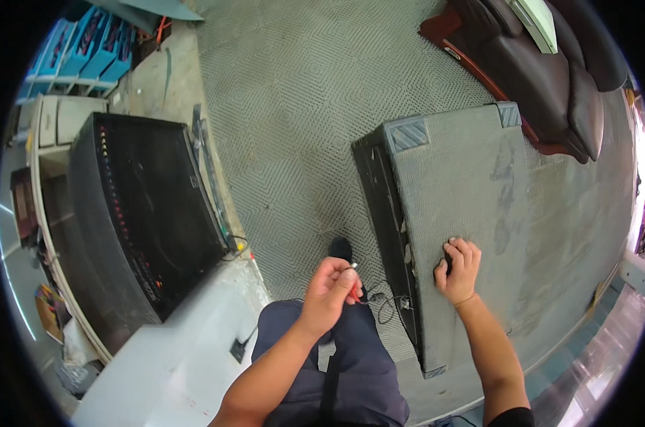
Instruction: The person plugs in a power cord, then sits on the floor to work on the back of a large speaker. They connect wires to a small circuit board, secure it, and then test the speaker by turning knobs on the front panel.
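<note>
Atop grey box (461, 178), right hand (460, 272), alongside, left hand (331, 290) pinching cable (369, 302)

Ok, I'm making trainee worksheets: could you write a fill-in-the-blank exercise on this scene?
The left hand holds a cable whose bright part is ____.
The hand resting on the grey box is the person's ____.
The blue containers stand toward the picture's upper ____ corner.
Missing words: red; right; left.

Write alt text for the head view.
A person's left hand pinches a thin cable with a red part, while the right hand rests on a large grey-topped box. Around it: patterned grey flooring, a black unit at left, a brown padded seat upper right.
</note>
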Demonstrator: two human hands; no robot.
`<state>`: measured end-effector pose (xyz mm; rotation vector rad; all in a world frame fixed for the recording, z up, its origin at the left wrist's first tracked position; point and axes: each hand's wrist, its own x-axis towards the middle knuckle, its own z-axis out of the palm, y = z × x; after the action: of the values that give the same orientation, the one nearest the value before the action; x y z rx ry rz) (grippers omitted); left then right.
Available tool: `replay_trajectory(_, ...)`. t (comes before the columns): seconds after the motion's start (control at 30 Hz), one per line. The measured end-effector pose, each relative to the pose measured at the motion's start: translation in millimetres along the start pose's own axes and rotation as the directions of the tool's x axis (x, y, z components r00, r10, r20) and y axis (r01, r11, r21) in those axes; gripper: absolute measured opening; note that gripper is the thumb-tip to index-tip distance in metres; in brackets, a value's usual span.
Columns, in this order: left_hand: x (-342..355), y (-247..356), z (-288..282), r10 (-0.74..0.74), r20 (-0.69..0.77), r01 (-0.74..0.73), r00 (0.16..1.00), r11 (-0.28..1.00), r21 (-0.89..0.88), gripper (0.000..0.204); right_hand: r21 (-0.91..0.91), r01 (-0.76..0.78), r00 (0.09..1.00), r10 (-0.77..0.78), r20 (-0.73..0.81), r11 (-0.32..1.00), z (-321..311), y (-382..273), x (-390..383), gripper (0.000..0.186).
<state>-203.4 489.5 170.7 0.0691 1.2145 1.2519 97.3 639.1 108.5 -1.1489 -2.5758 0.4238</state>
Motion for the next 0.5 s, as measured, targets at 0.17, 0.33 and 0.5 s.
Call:
replay_trajectory(0.17, 52, 20, 5, 0.016, 0.15, -0.063, 0.989, 0.948, 0.313, 0.009, -0.031, -0.239, 0.97, 0.237, -0.059, 0.971, 18, -37, -13, 0.05)
replay_trajectory(0.33, 132, 22, -17, -0.036, 0.269, -0.183, 0.962, 0.649, 0.739, 0.007, -0.104, -0.26, 0.965, 0.254, -0.073, 0.96, 23, -35, -21, 0.048)
replay_trajectory(0.5, 202, 16, -41, 0.123, 0.725, -0.715, 0.678, 0.341, 0.611, 0.014, -0.167, -0.27, 0.963, 0.263, -0.061, 0.948, 19, -37, -30, 0.042)
